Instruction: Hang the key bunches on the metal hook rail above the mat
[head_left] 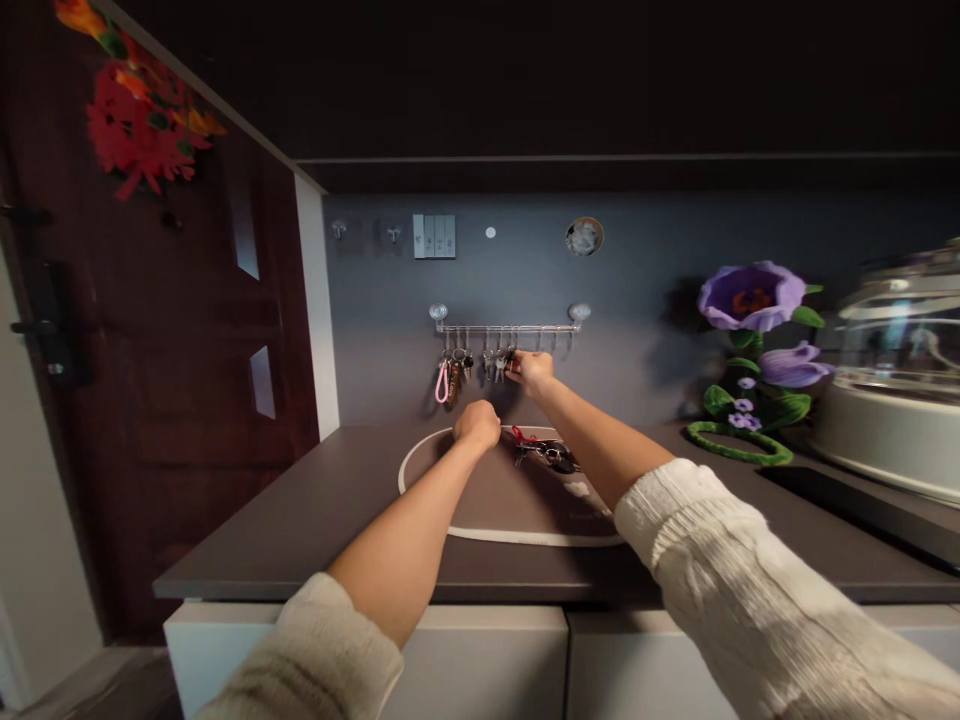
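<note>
Cream knit sleeves (772, 590) stretched across the dark countertop (300, 530), over an oval mat (487, 495), toward a steel wall rail (510, 328)! Right hand (531, 372) pinched at the hanging keys (499, 365), several bunches up there; left hand (477, 424) curled above the mat, its grip unclear, while a red-corded key bunch (544, 450) lay on the mat, unhung.

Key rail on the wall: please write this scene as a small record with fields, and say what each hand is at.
Right hand: fingers at the hanging keys on the metal hook rail
Left hand: over the oval mat, touching it or not cannot be told
On mat: keys with a red cord
Also on rail: pink loop key strap
Counter: dark worktop
Nearby: purple flower decoration, glass-lidded appliance, dark wooden door
</note>
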